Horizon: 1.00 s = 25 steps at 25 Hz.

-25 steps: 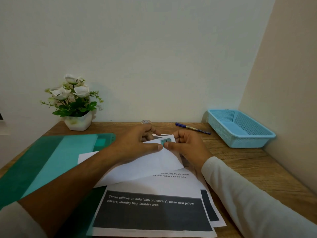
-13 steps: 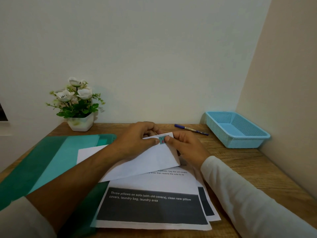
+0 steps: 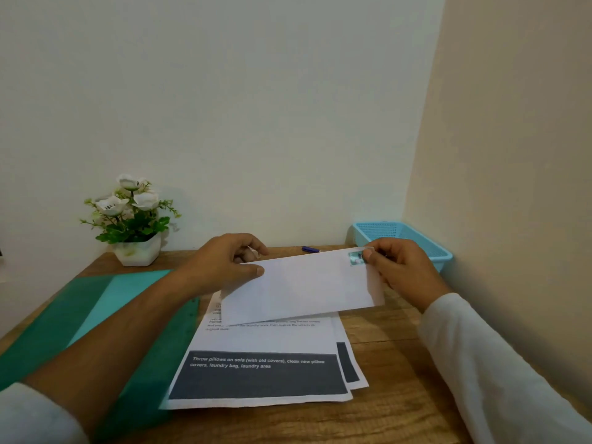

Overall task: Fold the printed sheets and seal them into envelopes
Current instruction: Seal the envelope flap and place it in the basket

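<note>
Hands hold a white envelope [image 3: 301,285] up off the worktop [image 3: 394,411], one at each end. The left hand [image 3: 224,261] pinches the left end, thumb on the near face and fingers curled behind. The right hand [image 3: 403,267] pinches the upper right corner, its thumb just beside a small teal stamp [image 3: 356,258] there. The envelope is tilted, its right end higher than its left, and it hangs over the far part of a stack of printed sheets [image 3: 266,341].

Those sheets lie flat on the worktop near the person, slightly fanned so that a second sheet's edge shows at the right. The top sheet bears a dark band with white lettering about pillows and laundry; the smaller lines above it are partly hidden by the envelope.

Left of the sheets lies a green folder [image 3: 64,318], with the left forearm crossing over it. At the far left, by the wall, stands a white pot of white flowers [image 3: 133,219]. A blue pen [image 3: 310,249] lies at the far edge, mostly hidden behind the envelope, and a light blue basket [image 3: 384,230] sits in the far right corner, behind the right hand.
</note>
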### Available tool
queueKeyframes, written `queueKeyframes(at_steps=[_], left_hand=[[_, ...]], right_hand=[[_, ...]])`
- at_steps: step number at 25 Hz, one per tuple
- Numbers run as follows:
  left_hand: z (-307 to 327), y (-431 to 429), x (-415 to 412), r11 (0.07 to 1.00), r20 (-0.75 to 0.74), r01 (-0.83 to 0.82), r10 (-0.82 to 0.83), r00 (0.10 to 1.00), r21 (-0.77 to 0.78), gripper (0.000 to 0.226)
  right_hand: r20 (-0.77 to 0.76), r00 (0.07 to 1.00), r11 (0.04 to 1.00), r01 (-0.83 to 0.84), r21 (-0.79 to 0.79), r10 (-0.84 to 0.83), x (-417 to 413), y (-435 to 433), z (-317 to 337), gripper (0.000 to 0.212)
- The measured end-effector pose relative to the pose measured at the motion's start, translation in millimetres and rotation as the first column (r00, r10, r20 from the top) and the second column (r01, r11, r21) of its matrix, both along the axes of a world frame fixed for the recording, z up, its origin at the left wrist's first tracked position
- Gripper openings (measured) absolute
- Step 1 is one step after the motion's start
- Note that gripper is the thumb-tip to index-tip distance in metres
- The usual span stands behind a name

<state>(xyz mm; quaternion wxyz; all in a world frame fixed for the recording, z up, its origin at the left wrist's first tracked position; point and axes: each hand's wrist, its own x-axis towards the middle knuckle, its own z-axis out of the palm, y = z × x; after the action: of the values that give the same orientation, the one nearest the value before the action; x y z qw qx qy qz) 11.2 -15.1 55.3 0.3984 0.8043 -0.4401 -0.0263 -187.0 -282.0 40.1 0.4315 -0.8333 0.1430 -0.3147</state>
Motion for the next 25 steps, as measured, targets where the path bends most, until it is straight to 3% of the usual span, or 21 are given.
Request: queueKeyframes(at_steps=[3,8,11,17,21,25], left_hand=[[2,-9,-5,1.0,-0.158,0.027,-0.029,0.987,-0.014,0.022],[-1,-49,-21,0.961,-0.407,0.015,-0.132,0.904,-0.278,0.044],[-6,-77,-28,0.935,-0.507,-0.051,-0.144,0.85,-0.35,0.052],[-16,-113,-43,0.94,-0.65,-0.106,-0.14,0.747,-0.324,0.023],[-20,-123,-42,0.944,-0.68,-0.119,-0.13,0.722,-0.306,0.023],[-17,-129,-45,0.946,-0.64,-0.135,-0.09,0.763,-0.294,0.028]], right_hand=[[0.043,0.998,0.997,0.039,0.073,-0.043,-31,-14,7,0.019],[0.1,0.988,0.986,0.102,0.133,-0.115,-77,-35,17,0.021],[0.139,0.982,0.979,0.105,0.173,-0.13,-97,-39,18,0.022],[0.173,0.966,0.965,0.152,0.212,-0.19,-121,-47,16,0.025],[0.165,0.959,0.953,0.189,0.237,-0.231,-125,-53,14,0.024],[0.175,0.946,0.938,0.22,0.268,-0.272,-128,-57,15,0.022]])
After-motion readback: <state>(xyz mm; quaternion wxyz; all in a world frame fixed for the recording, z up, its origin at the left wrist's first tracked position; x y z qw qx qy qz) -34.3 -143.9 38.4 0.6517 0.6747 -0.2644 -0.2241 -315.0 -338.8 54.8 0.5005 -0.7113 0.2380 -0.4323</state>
